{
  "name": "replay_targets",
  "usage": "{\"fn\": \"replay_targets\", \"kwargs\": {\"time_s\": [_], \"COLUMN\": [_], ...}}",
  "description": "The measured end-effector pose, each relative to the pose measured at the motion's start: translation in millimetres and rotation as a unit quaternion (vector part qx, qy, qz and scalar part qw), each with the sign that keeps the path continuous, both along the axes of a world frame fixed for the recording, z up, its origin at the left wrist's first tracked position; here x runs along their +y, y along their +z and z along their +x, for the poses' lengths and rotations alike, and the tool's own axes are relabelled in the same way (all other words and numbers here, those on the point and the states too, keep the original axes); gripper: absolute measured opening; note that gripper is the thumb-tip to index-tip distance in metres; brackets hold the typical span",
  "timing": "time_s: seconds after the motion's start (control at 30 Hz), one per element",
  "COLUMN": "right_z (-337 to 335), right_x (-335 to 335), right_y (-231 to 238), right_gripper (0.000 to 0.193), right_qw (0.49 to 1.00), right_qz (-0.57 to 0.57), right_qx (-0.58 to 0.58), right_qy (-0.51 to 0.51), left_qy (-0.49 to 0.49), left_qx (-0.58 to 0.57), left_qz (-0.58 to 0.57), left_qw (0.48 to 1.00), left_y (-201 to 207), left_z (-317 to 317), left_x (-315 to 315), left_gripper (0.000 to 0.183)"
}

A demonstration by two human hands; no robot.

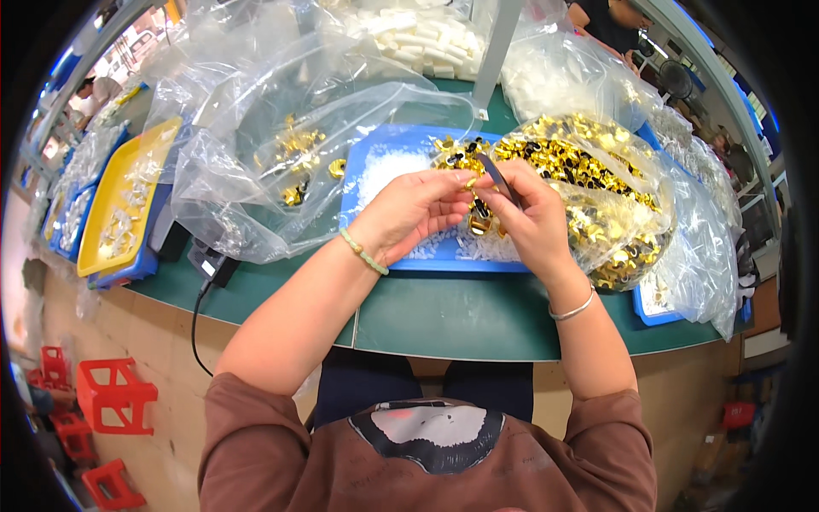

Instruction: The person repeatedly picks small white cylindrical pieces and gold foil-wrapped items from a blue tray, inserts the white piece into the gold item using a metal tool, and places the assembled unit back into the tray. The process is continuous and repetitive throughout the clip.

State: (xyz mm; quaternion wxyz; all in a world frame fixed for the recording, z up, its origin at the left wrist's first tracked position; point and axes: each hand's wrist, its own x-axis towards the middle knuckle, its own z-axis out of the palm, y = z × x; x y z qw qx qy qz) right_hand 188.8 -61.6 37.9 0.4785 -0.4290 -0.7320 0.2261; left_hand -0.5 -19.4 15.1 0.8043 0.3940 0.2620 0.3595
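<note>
Over a blue tray (pixel 444 265), my left hand (pixel 409 209) pinches a small gold piece (pixel 470 183) between thumb and forefinger, its other fingers curled loosely. My right hand (pixel 537 218) is closed round a dark, slim, pointed tool (pixel 498 177) that looks like tweezers. The fingertips of both hands meet at the gold piece. In the tray lie many small translucent white parts (pixel 388 171). Shiny gold caps (pixel 554 162) spill from a clear bag at the tray's right side, and a few more show near my fingers. My palms hide part of the tray.
Clear plastic bags (pixel 247 196) cover the table's left and far side, one with gold caps inside. White cylindrical parts (pixel 426 38) are heaped behind. A yellow tray (pixel 128 200) stands left, near a black box with a cable (pixel 209 264). Red stools (pixel 115 395) are on the floor.
</note>
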Motion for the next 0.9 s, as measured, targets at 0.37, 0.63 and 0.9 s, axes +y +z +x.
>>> {"fn": "replay_targets", "kwargs": {"time_s": [0.37, 0.63, 0.9], "right_z": [7, 11, 18], "right_x": [4, 2, 0], "right_y": [1, 3, 10], "right_gripper": [0.009, 0.011, 0.017], "right_qw": [0.996, 0.979, 0.983], "right_qz": [-0.059, -0.159, -0.150], "right_qx": [0.056, 0.107, 0.033], "right_qy": [0.033, 0.072, 0.096], "left_qy": [-0.039, -0.054, -0.106], "left_qx": [0.033, 0.060, 0.038], "left_qz": [0.000, 0.006, 0.002], "left_qw": [0.999, 0.997, 0.994], "left_y": [10, 7, 1], "left_z": [-5, -7, -8], "left_x": [-1, 2, 4], "left_gripper": [0.024, 0.031, 0.027]}}
